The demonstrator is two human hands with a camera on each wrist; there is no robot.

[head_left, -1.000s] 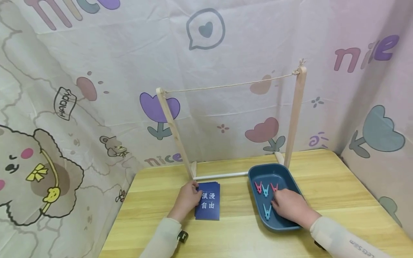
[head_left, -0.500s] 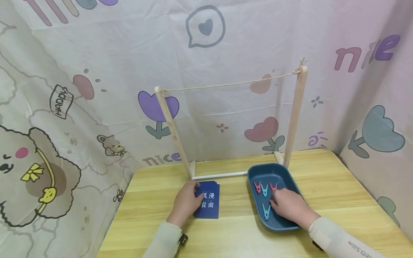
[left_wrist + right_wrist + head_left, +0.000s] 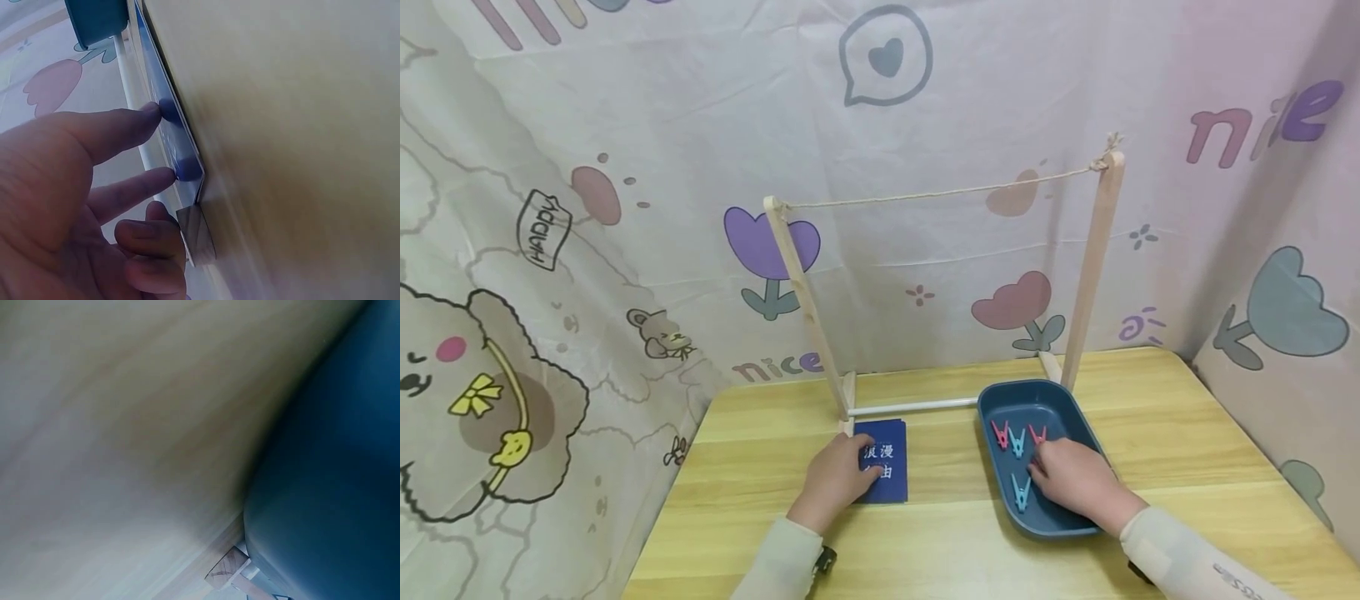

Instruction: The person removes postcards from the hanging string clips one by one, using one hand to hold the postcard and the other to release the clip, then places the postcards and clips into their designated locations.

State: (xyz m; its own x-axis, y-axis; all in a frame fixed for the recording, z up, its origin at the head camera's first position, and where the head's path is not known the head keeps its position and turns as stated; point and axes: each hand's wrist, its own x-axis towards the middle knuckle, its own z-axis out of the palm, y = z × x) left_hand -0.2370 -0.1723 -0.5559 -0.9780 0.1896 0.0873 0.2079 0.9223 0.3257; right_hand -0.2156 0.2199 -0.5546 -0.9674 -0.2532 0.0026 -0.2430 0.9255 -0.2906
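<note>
My left hand (image 3: 838, 479) touches the left part of a stack of dark blue cards (image 3: 893, 487) with white characters, on the table. In the left wrist view, the thumb (image 3: 128, 131) and index fingertip rest on the top card (image 3: 150, 53), spread apart, while the other fingers bend in below. My right hand (image 3: 1078, 483) reaches into a dark blue tray (image 3: 1000, 504), right at a pink clothespin (image 3: 1037, 434). Its fingertips are hidden, so I cannot tell whether it grips anything. Beside it lie another pink clothespin (image 3: 1001, 435) and two light blue clothespins (image 3: 1021, 493).
A wooden frame stands behind, with a left post (image 3: 805, 304), a right post (image 3: 1093, 267) and a string (image 3: 940, 195) tied between their tops. A white rod (image 3: 913, 407) joins the posts low down, just beyond the cards. A printed curtain (image 3: 895, 242) hangs behind the table (image 3: 940, 550).
My left hand has moved slightly toward me and further over the card face. The stack has shifted a little left and its edges line up more closely. My right hand stays in place.
</note>
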